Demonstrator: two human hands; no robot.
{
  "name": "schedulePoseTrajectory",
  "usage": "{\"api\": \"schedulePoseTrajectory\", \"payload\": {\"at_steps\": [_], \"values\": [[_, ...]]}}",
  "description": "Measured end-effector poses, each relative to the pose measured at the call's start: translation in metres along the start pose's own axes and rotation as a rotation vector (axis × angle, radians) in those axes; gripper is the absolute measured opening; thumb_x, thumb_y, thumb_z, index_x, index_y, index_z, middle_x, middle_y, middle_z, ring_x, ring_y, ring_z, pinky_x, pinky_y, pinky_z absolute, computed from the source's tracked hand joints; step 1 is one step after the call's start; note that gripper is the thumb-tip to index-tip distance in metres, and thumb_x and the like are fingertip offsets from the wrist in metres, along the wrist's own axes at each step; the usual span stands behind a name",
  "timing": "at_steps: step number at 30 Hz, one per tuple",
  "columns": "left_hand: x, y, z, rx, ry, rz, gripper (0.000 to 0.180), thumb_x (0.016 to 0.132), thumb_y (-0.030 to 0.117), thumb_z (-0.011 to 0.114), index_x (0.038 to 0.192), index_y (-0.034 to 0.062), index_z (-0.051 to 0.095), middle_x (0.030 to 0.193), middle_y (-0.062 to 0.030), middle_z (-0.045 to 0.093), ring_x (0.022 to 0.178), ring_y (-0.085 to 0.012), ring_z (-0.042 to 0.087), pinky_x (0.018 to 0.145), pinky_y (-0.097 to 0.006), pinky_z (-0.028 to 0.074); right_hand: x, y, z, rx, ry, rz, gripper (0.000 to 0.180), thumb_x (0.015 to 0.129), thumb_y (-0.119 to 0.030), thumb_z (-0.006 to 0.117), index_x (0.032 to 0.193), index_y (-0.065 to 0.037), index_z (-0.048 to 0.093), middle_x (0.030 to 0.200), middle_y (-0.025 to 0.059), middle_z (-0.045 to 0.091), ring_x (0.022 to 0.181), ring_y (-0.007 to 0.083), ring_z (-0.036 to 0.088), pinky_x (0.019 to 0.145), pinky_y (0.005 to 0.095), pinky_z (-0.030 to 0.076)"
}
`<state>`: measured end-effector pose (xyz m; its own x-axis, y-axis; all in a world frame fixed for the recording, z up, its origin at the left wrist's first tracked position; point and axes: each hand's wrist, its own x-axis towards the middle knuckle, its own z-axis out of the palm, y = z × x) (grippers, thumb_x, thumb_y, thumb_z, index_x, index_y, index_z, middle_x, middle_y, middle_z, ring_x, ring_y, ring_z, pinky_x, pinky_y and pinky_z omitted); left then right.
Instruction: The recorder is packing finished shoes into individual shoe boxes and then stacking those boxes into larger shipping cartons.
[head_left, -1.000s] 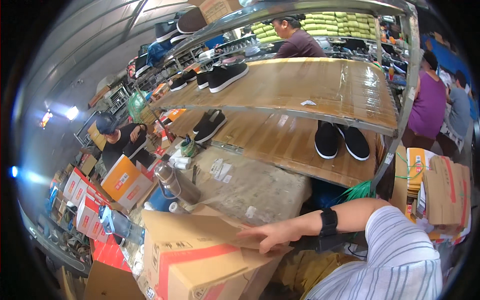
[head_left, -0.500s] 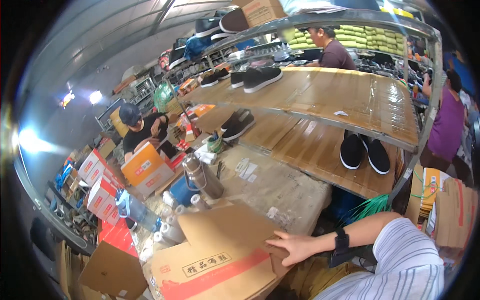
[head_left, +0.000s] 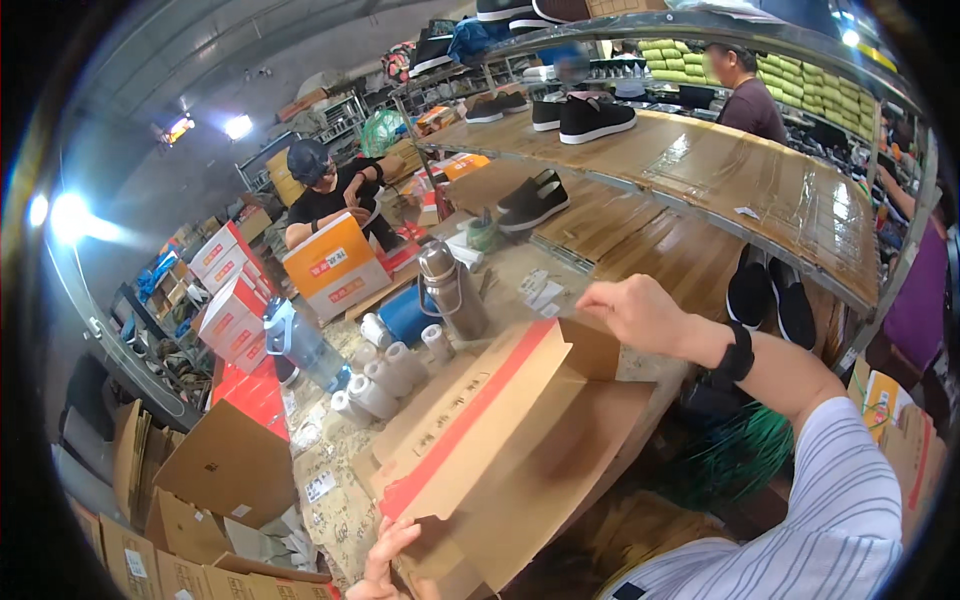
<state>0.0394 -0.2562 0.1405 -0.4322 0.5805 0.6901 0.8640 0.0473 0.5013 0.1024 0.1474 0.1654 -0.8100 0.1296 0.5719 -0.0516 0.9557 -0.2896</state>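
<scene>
A brown cardboard carton [head_left: 470,415] with a red stripe and dark printing stands tilted on the table in front of me, its flaps spread and its hollow side showing. My left hand [head_left: 385,562] grips its lower left edge, with the wrist cut off by the bottom of the view. Just above the carton's far right corner is my right hand [head_left: 640,318], a dark band on its wrist. Its fingers are bunched together, and I see nothing between them.
Paper rolls [head_left: 375,390], a blue water bottle [head_left: 305,345] and a metal flask [head_left: 450,290] stand beyond the carton. A rack [head_left: 690,165] holds black shoes [head_left: 597,120]. At left are an open carton [head_left: 225,465] and orange-white boxes [head_left: 340,265]; a person in a cap [head_left: 335,195] sits behind.
The carton has turned and opened out, lifting off the flat. My right hand has risen off its near right edge, and my left hand has come into view on its lower left edge.
</scene>
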Motion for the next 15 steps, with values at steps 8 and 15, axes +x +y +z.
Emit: {"api": "schedulePoseTrajectory", "payload": {"at_steps": [8, 15], "values": [[0.053, -0.078, -0.006, -0.508, 0.329, -0.357, 0.054, 0.068, -0.008, 0.035, 0.120, -0.0047, 0.047, 0.108, -0.0160, 0.059, 0.105, -0.0239, 0.056, 0.094, -0.036, 0.043, 0.030, -0.052, 0.022, -0.005, 0.342, -0.204, 0.034, 0.078, -0.014, 0.065, 0.111, -0.011, 0.059, 0.104, 0.0152, 0.061, 0.104, 0.0300, 0.057, 0.085, 0.0446, 0.045], [0.046, -0.153, 0.026, -0.770, 0.374, -0.533, 0.064, 0.073, -0.006, 0.043, 0.136, 0.0020, 0.034, 0.113, -0.0139, 0.051, 0.111, -0.0250, 0.051, 0.100, -0.037, 0.040, 0.026, -0.050, 0.137, 0.363, -0.091, -0.337, 0.027, 0.090, -0.026, 0.052, 0.109, -0.010, 0.063, 0.101, 0.0070, 0.063, 0.107, 0.0224, 0.052, 0.100, 0.0400, 0.029]]}}
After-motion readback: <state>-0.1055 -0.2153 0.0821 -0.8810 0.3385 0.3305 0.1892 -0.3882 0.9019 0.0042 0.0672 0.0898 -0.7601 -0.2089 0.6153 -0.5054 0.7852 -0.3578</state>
